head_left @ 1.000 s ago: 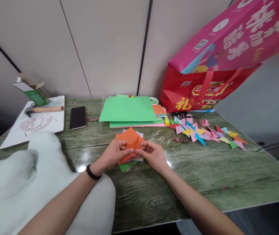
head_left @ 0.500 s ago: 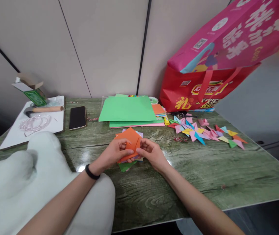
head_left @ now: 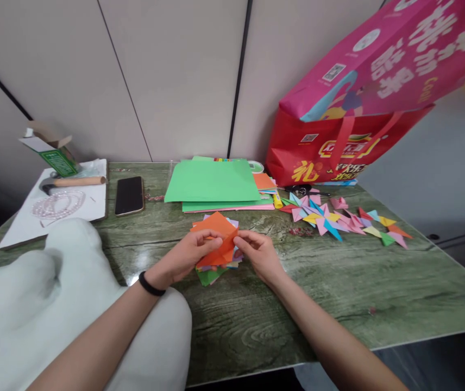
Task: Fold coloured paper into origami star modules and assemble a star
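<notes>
An orange sheet of paper (head_left: 227, 245), partly folded, is held between my two hands just above a stack of coloured paper squares (head_left: 208, 276). My left hand (head_left: 194, 251) pinches its left side with thumb and fingers. At its right edge, my right hand (head_left: 260, 254) grips a corner between thumb and forefinger. Another orange square (head_left: 215, 221) shows behind the folded one, on the stack. Green, purple and other edges of the stack stick out beneath the hands. Some fingertips are hidden under the orange paper.
Green sheets (head_left: 212, 181) lie behind the stack. Folded paper pieces (head_left: 322, 214) spread to the right, before a red bag (head_left: 338, 146). A phone (head_left: 130, 196), a hammer (head_left: 75, 182) and a bead string (head_left: 59, 205) lie left. A white plush thing (head_left: 86, 293) covers the near left.
My right hand has shifted slightly right, from the paper's middle to its right edge. The orange paper's fold now looks more spread. My left hand keeps its grip.
</notes>
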Motion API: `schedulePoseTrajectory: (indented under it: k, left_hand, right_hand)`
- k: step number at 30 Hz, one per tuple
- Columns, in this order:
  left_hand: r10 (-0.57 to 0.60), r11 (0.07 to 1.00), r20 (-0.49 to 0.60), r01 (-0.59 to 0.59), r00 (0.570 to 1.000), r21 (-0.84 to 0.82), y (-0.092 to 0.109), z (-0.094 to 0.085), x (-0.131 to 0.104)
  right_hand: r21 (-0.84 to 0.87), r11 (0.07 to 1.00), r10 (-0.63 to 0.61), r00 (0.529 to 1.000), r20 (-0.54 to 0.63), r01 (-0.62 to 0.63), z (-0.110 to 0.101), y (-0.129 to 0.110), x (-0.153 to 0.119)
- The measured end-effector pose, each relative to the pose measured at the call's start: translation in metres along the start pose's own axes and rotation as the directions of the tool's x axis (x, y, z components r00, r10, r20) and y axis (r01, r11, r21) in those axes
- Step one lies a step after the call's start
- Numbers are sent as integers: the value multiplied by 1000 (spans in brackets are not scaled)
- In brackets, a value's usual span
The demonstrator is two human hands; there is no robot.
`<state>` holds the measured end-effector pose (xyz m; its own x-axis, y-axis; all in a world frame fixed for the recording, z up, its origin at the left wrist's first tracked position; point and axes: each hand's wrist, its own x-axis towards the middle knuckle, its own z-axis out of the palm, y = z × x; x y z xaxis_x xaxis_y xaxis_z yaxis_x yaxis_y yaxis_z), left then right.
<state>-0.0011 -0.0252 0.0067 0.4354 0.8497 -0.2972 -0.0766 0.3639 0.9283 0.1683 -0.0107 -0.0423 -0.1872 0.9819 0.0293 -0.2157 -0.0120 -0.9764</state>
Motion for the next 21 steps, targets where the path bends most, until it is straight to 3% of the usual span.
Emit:
schedulePoseTrajectory:
  k: [3,8,15,18,21]
  left_hand:
    - [23,999,-33,-22,999,34,-1,-1,1]
    - [47,987,18,-50,999,155,-5,-4,2]
    - [70,946,20,-73,997,316,-9,-7,4]
    - [145,913,-19,-126,989,388,-8,-5,4]
    - [274,847,-71,-205,959,490,-10,-4,5]
  right_hand:
    - [-44,999,-18,1000,14,19,-1,-2,-1]
    - [-86,993,-78,993,86,86,1,-4,-3]
    - [-77,995,-41,977,209,58,5,1,-7]
    - [-79,995,-42,983,181,57,7,2,-7]
    - [-132,988,-75,996,57,82,10,4,-7]
